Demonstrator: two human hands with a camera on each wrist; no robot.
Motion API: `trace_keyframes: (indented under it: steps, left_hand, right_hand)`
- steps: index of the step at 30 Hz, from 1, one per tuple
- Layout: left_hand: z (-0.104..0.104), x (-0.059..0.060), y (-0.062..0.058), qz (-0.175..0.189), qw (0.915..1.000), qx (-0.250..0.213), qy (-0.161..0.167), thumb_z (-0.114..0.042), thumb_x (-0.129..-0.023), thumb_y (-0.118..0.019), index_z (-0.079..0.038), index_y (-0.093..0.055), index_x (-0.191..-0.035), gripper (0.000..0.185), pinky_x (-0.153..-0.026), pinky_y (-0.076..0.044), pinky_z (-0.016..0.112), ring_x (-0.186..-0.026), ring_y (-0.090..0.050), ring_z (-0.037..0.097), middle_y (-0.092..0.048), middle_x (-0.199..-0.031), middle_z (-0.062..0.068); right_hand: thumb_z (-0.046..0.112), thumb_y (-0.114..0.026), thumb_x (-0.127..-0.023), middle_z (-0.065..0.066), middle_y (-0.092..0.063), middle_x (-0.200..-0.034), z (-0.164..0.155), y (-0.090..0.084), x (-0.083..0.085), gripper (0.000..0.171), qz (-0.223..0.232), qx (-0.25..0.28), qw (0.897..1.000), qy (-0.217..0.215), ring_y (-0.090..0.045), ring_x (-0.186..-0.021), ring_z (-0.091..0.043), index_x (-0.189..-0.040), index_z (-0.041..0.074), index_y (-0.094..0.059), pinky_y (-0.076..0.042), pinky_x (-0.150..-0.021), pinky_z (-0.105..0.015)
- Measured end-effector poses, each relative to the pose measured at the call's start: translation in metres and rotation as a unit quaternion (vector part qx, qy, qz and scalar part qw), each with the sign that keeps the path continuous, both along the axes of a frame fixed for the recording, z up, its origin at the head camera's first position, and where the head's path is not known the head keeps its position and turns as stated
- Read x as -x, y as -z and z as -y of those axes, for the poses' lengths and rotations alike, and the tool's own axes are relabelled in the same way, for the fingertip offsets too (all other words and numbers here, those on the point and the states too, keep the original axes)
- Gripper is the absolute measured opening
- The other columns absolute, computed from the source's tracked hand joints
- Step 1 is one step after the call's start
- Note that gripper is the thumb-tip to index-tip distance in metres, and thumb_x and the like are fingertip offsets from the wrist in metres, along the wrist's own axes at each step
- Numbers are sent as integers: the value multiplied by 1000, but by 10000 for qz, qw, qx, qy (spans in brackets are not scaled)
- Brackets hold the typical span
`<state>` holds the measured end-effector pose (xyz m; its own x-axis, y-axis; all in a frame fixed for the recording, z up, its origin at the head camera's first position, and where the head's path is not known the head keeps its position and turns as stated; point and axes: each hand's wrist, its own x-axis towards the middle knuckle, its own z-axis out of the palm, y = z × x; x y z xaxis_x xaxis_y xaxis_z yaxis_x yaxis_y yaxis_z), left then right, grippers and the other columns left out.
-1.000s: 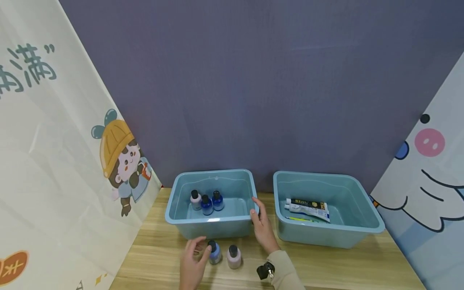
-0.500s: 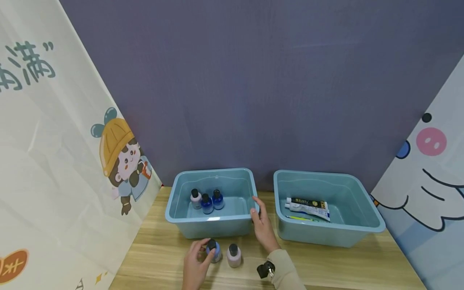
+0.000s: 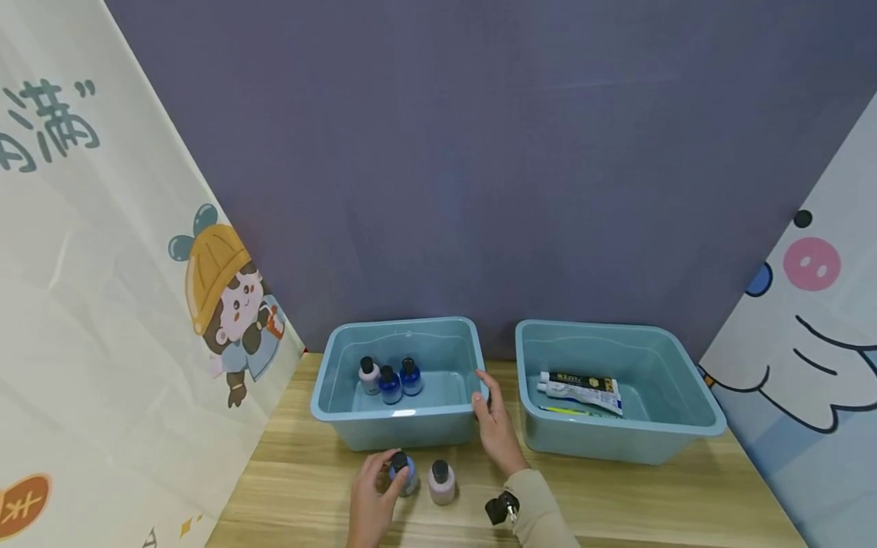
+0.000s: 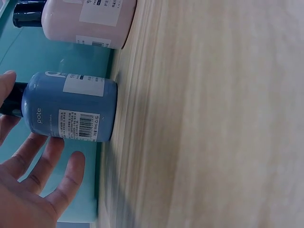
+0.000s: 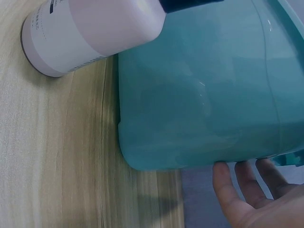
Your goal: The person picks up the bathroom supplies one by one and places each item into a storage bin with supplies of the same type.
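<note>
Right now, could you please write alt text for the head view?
The left hand pinches a blue bottle by its black cap, next to a pink bottle on a wooden table. The right hand touches the corner of a bin holding three bottles. Further right, another bin holds two tubes and a thin yellow-green item.

The blue bottle [image 4: 71,107] at the left hand [image 3: 370,498] looks like smooth plastic with a soft sheen; its black cap [image 4: 13,100] is glossier, and its white printed labels [image 4: 79,124] lie flat, like paper or film. The pink bottle [image 5: 107,26], between both hands, has a similar smooth body. The tub [image 5: 190,109] against the right hand [image 3: 499,430] is smooth, shiny plastic, with a bright highlight on its rim. The sleeve [image 3: 541,510] behind that hand is matt cloth. Below both hands, the table [image 3: 630,510] shows smooth wood grain. Beyond them hangs a matt, cloth-like backdrop [image 3: 445,152].
</note>
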<state>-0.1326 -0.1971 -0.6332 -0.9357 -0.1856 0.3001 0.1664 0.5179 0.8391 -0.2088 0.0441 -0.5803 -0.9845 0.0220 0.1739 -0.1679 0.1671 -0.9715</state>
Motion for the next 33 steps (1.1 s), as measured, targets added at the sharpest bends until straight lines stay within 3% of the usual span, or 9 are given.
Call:
trace_keyframes:
  steps: [3,6,14,25,29,33]
  left_hand:
    - [0,0,2,-35,10000,-33,0,-26,-86,-82,-19,-73,-116,32,-75,-54,25,-95,-65,16,-68,-109,-8]
    - [0,0,2,-72,10000,-38,4,-26,-86,-82,-19,-73,-115,31,-74,-53,24,-94,-64,14,-69,-108,-7]
    - [0,1,0,-97,9999,-8,75,-27,-90,-79,-16,-72,-116,29,-70,-53,22,-92,-60,2,-68,-109,-5]
    - [2,-2,-8,280,9995,-17,142,-31,-93,-75,-13,-70,-121,34,-77,-55,24,-100,-63,7,-67,-114,-2]
    - [3,-3,-9,201,9998,5,71,-30,-93,-75,-12,-71,-121,34,-80,-57,28,-103,-63,7,-68,-114,-2]
    - [5,-3,-9,60,9999,-71,61,-27,-94,-75,-12,-71,-120,31,-80,-58,29,-102,-63,4,-68,-113,-3]
  right_hand:
    - [38,-41,-111,-16,-32,-164,0,0,0,48,-11,58,10000,-45,-41,-142,-37,-158,29,-32,-39,-112,-62]
    - [40,-41,-111,-15,-29,-166,0,0,0,48,34,60,10000,-34,-39,-145,-39,-157,30,-32,-38,-112,-63]
    - [40,-42,-111,-17,-34,-161,0,0,0,49,78,16,10000,-7,-45,-134,-35,-157,30,-32,-41,-109,-60]
    - [39,-42,-111,-20,-37,-157,1,2,0,48,38,27,10000,-14,-47,-128,-34,-157,29,-32,-43,-108,-58]
    - [39,-42,-111,-17,-34,-161,1,2,0,48,57,84,9999,-21,-44,-134,-34,-157,31,-32,-40,-111,-60]
    - [41,-41,-111,-19,-38,-156,0,3,1,48,18,-13,10000,11,-48,-127,-32,-157,32,-32,-44,-106,-56]
